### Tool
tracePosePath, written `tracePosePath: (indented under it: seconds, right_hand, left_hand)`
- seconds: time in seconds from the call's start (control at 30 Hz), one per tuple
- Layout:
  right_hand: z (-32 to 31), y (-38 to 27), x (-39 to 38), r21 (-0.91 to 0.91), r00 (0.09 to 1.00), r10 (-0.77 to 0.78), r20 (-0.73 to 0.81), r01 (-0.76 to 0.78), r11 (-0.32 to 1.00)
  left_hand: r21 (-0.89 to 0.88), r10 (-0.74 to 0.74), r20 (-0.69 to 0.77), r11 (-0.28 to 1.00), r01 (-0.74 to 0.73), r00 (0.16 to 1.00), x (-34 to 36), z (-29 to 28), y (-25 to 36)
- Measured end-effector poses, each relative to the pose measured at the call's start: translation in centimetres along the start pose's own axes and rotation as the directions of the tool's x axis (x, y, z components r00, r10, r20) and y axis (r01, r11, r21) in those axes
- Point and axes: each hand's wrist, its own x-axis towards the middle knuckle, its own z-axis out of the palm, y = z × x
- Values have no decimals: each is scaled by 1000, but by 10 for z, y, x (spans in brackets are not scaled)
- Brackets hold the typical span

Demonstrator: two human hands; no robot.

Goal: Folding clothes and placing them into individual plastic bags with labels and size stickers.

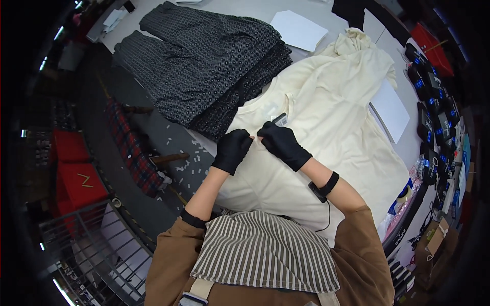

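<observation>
A cream-coloured garment (326, 117) lies spread over the table before me, its neckline toward the left. Both my hands wear black gloves with bare thumb tips. My left hand (233, 151) is closed in a pinch at the garment, below its neckline. Close beside it, my right hand (283, 145) is also pinched on the cloth, thumb facing the other thumb. What lies right between the fingers is too small to make out. A small hang tag (280, 120) with a dark band shows just beyond my right hand.
A stack of dark patterned garments (204, 66) lies at the far left of the table. White sheets (298, 30) rest at the back and under the cream garment's right side. Several black packages (434, 117) line the right edge. A plaid-covered bench (133, 148) stands left, near paper scraps.
</observation>
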Motion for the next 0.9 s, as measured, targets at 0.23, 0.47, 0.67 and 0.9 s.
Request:
tracePosePath:
  seconds: [0.23,0.47,0.67,0.9]
  right_hand:
    - [-9,-22,0,147,960,87,-267,-49,988]
    - [-37,-43,35,-212,863,-67,-502,-48,976]
    - [-24,-63,97,21,860,84,-504,-85,996]
    - [-9,-87,135,526,844,443,-303,-240,816]
  left_hand:
    - [360,536,-395,838,-411,746,105,-74,2]
    - [108,301,70,945,-308,951,169,-111,-55]
    - [443,692,-79,669,-597,718,160,-89,-31]
    - [-443,253,142,881,-167,957,203,-134,-81]
